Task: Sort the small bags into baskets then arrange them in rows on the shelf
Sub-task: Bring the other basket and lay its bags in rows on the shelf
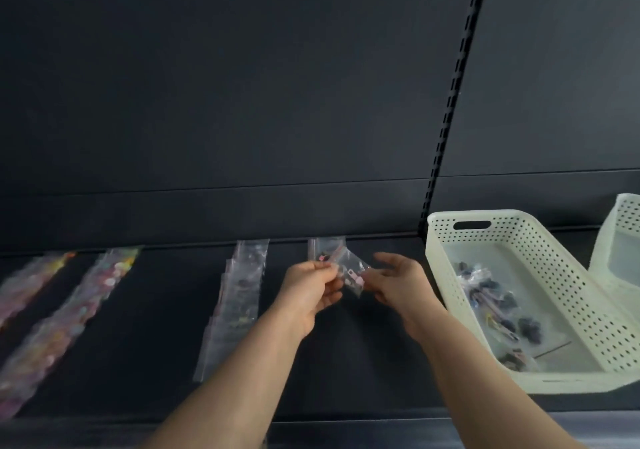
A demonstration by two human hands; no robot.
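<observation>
Above the dark shelf (363,362), both hands pinch small clear bags (349,268) with tiny dark and pink items inside. My left hand (308,289) grips them from the left, my right hand (398,282) from the right. Just behind them one clear bag (325,247) lies at the back of the shelf. A row of overlapping clear bags (235,303) runs front to back left of my left arm. Two rows of bags with colourful contents (69,317) lie further left. A cream perforated basket (554,240) on the right holds several more bags (498,306).
A second cream basket (620,240) stands at the far right, partly cut off by the frame. A slotted black upright (450,102) divides the dark back panel. The shelf's front edge runs along the bottom of the view.
</observation>
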